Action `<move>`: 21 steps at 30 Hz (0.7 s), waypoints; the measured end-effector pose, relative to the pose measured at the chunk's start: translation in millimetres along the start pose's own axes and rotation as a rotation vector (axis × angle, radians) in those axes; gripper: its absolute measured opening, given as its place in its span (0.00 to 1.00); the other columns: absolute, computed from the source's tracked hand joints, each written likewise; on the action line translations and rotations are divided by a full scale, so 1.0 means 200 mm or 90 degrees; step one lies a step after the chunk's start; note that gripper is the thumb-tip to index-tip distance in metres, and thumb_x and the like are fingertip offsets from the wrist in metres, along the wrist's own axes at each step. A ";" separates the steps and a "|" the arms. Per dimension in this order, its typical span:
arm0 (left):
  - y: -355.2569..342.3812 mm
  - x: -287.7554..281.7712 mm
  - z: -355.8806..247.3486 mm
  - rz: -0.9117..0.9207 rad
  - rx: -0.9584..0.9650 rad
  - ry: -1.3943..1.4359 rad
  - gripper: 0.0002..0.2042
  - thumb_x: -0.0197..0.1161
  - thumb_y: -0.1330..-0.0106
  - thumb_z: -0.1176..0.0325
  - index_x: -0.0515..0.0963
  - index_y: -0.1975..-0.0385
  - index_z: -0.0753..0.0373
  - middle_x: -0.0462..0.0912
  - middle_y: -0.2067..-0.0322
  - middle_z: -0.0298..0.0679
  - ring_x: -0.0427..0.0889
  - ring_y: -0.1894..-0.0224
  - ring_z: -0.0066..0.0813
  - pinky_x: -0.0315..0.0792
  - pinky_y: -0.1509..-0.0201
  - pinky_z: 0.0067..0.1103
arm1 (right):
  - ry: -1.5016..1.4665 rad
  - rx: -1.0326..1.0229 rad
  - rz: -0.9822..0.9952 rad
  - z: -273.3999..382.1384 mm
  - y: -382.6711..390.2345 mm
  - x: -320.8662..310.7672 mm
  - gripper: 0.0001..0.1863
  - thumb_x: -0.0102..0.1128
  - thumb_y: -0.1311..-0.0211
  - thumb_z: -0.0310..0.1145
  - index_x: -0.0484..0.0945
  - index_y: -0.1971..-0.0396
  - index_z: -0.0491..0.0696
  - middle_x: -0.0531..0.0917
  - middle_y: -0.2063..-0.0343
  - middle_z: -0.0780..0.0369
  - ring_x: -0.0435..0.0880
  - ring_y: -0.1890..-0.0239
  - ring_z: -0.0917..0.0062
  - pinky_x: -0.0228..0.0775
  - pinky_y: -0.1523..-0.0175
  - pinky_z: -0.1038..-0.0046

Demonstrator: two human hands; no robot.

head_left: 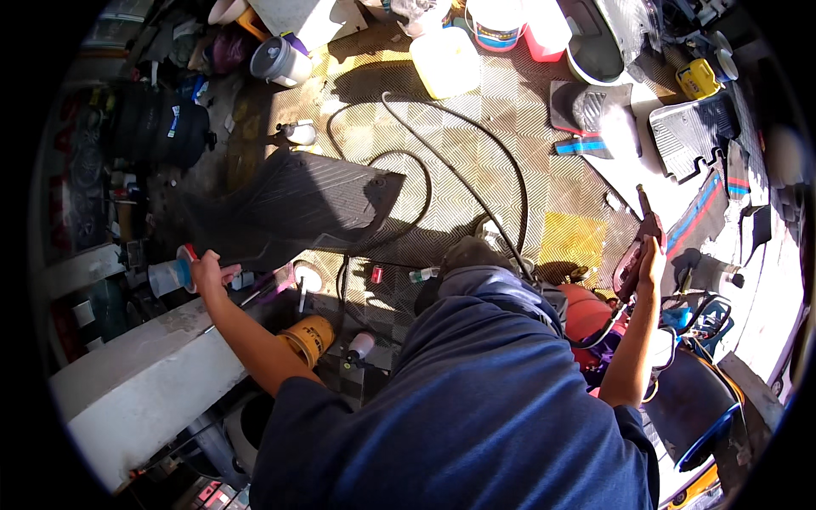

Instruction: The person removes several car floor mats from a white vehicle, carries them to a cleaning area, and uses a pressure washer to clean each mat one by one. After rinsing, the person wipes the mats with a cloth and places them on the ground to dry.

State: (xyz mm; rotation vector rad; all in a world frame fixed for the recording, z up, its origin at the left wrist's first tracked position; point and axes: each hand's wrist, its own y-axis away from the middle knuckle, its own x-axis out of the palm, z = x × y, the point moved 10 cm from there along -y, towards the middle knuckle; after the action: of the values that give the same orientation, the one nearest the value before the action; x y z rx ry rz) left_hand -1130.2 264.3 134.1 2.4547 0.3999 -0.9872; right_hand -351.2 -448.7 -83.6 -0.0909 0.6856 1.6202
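Two hands, both occupied — left hand (212,270) apparently grasping one black floor mat (314,204), edgewise, above patterned floor (495,189); right hand (652,259) clenched round dark-red spray gun (631,262). Step: holding mat out — next move likely calls for steady grips.

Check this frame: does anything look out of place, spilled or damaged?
The black hose sprawls in loose loops across the patterned floor, untidy underfoot, and a small red can sits loose there. No clear spill or damage shows, though deep shadows hide some areas.

Loose navy short-sleeved shirt (476,408)
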 end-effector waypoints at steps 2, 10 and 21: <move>-0.03 -0.02 -0.08 0.043 0.007 -0.043 0.26 0.56 0.41 0.68 0.61 0.43 0.72 0.84 0.67 0.57 0.89 0.77 0.46 0.73 0.84 0.25 | -0.007 0.008 0.011 0.02 0.02 0.01 0.14 0.56 0.34 0.43 0.79 0.65 0.47 0.72 0.85 0.68 0.70 0.84 0.83 0.62 0.77 0.77; -0.30 0.04 -0.10 0.054 0.084 -0.019 0.20 0.60 0.45 0.70 0.77 0.50 0.64 0.84 0.65 0.42 0.82 0.81 0.33 0.66 0.86 0.22 | 0.065 -0.047 0.014 0.04 -0.02 0.06 0.15 0.55 0.34 0.43 0.81 0.71 0.46 0.76 0.83 0.68 0.73 0.80 0.82 0.64 0.74 0.76; -0.83 0.77 0.16 0.037 0.374 -0.576 0.14 0.64 0.42 0.64 0.84 0.64 0.70 0.87 0.65 0.54 0.87 0.57 0.46 0.77 0.51 0.33 | 0.023 -0.004 0.077 0.08 0.04 0.13 0.17 0.55 0.33 0.42 0.76 0.80 0.48 0.73 0.84 0.68 0.69 0.80 0.82 0.60 0.73 0.73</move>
State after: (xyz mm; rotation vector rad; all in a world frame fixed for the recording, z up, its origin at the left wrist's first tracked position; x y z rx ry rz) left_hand -1111.3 404.1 -47.2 2.1077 -0.3099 -2.2519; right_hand -357.6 -418.0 -79.4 -0.0852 0.7248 1.7404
